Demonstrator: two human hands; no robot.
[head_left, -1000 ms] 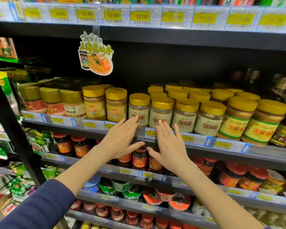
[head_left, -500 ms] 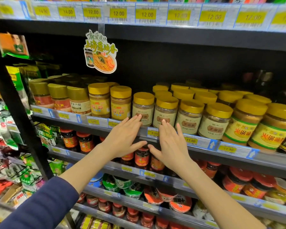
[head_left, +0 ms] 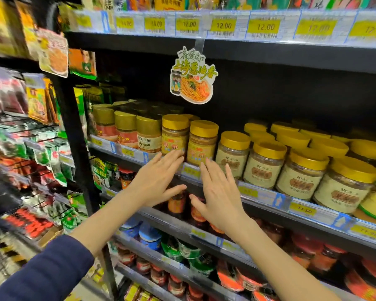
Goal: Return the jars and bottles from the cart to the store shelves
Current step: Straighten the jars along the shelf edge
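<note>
Both hands (head_left: pixel 182 187) (empty, spread) before yellow-lidded jars (head_left: pixel 202 144).

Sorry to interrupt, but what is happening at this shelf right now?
A person is reaching both open hands toward a store shelf of yellow-lidded jars. The left hand has its fingertips at one orange-labelled jar, and the right hand is just below the neighbouring jar. Neither hand holds anything. No cart is in view.

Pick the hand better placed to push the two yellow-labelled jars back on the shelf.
Left. The left hand has its fingertips at the base of the left yellow-labelled jar, open and empty. The right hand hangs lower, by the price strip, below the second jar.
</note>
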